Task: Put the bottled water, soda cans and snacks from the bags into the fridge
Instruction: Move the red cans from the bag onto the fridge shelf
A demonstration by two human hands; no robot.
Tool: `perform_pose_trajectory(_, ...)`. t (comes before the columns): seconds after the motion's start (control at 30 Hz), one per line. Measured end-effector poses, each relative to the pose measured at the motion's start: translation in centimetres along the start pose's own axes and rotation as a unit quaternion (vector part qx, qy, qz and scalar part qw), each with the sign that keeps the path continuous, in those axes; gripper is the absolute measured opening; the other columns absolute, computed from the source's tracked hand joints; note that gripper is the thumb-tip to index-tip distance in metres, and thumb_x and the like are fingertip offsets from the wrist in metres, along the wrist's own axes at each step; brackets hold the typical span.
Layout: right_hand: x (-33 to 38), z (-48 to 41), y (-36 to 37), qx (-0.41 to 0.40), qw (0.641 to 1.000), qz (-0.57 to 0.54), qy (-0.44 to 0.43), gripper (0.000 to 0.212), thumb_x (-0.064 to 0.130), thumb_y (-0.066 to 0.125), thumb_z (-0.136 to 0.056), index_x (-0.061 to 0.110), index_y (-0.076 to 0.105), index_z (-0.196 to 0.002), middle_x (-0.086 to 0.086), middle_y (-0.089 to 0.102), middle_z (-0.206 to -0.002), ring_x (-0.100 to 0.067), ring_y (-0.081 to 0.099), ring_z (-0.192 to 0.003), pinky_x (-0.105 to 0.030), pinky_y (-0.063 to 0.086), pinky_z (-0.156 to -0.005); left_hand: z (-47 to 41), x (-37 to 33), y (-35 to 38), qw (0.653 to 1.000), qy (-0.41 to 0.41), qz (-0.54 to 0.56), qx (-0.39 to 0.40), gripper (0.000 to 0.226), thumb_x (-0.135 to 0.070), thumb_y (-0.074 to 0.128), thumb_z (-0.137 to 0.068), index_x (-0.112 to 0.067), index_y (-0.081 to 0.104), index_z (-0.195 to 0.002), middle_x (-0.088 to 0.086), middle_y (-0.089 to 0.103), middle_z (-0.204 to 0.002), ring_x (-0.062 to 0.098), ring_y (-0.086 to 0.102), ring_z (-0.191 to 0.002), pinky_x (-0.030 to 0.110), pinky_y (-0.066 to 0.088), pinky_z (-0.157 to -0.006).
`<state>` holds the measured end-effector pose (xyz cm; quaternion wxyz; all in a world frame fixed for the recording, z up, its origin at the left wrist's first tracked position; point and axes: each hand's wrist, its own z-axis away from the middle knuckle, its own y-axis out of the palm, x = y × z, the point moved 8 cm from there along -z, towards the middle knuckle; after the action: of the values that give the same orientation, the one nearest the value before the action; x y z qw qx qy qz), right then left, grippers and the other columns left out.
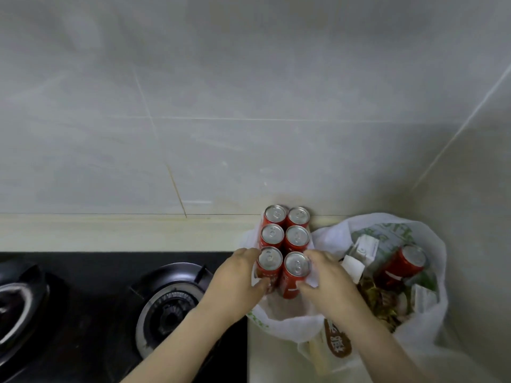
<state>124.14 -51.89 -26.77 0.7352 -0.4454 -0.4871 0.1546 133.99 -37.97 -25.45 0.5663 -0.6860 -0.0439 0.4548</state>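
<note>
Left hand (237, 275) and right hand (323, 277) clamp the nearest soda cans (284, 266) from either side, likely to lift the block from the bag (276, 319) beneath.

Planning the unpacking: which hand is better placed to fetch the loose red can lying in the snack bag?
Right. The right hand grips the six-can block on the side beside that bag; the left hand would cross over the block.

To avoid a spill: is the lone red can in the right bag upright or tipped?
Tipped. The can leans on snacks in the bag, its side showing.
</note>
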Motion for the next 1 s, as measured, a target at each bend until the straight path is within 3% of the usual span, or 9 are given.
perform_pose_trajectory(0.2,-1.2,-1.3,1.9,0.009,1.0,-0.018,0.007,0.037,0.029,0.064,-0.073,0.034,0.051,-0.107,0.012,0.052,-0.102,-0.007,0.053,-0.094,-0.029,0.048,-0.082,-2.7,0.7,2.3,1.0,-0.003,-0.003,0.004,0.046,-0.029,0.066,-0.077,-0.015,0.054,-0.12,0.001,0.054,-0.117,0.019,0.055,-0.107,0.031,0.044,-0.088)
perform_pose_trajectory(0.3,-1.6,-2.0,2.4,-0.007,0.999,-0.035,0.009,0.029,0.032,0.06,-0.071,0.031,0.05,-0.098,0.013,0.056,-0.095,-0.008,0.055,-0.089,-0.032,0.05,-0.076,-3.6,1.0,2.8,1.0,-0.001,-0.004,-0.009,0.048,-0.028,0.067,-0.076,-0.014,0.054,-0.12,0.001,0.054,-0.117,0.02,0.056,-0.105,0.03,0.045,-0.085)
perform_pose_trajectory(0.43,-2.1,-2.4,2.8,-0.021,0.996,-0.077,0.04,0.033,0.031,0.066,-0.072,0.03,0.048,-0.099,0.011,0.063,-0.092,-0.009,0.06,-0.084,-0.036,0.052,-0.075,-4.3,1.6,3.9,1.0,-0.017,0.013,-0.012,0.051,-0.029,0.071,-0.07,-0.016,0.055,-0.116,-0.002,0.054,-0.112,0.018,0.057,-0.099,0.029,0.047,-0.08)
perform_pose_trajectory(0.63,-2.5,-2.1,3.6,-0.016,0.993,-0.095,0.067,0.037,0.032,0.071,-0.071,0.026,0.04,-0.089,0.006,0.062,-0.08,-0.013,0.059,-0.07,-0.035,0.049,-0.062,-4.8,2.5,4.9,0.999,-0.037,0.036,0.005,0.062,-0.033,0.077,-0.066,-0.022,0.049,-0.12,-0.005,0.051,-0.116,0.018,0.057,-0.1,0.034,0.049,-0.082)
perform_pose_trajectory(0.8,-2.6,-1.8,3.8,-0.019,0.993,-0.096,0.072,0.039,0.042,0.072,-0.069,0.029,0.046,-0.094,0.011,0.065,-0.087,-0.008,0.062,-0.075,-0.036,0.053,-0.068,-4.8,3.2,5.2,0.995,-0.054,0.077,0.019,0.05,-0.032,0.077,-0.065,-0.031,0.04,-0.098,-0.009,0.061,-0.089,0.018,0.059,-0.079,0.032,0.048,-0.067)
perform_pose_trajectory(1.0,-2.2,-0.8,2.3,-0.041,0.992,-0.089,0.073,0.031,0.043,0.072,-0.069,0.03,0.054,-0.091,0.011,0.066,-0.082,-0.005,0.062,-0.074,-0.036,0.054,-0.07,-2.9,3.1,4.1,0.99,-0.059,0.124,-0.007,0.043,-0.033,0.076,-0.063,-0.029,0.043,-0.09,-0.008,0.063,-0.077,0.014,0.06,-0.073,0.034,0.05,-0.064)
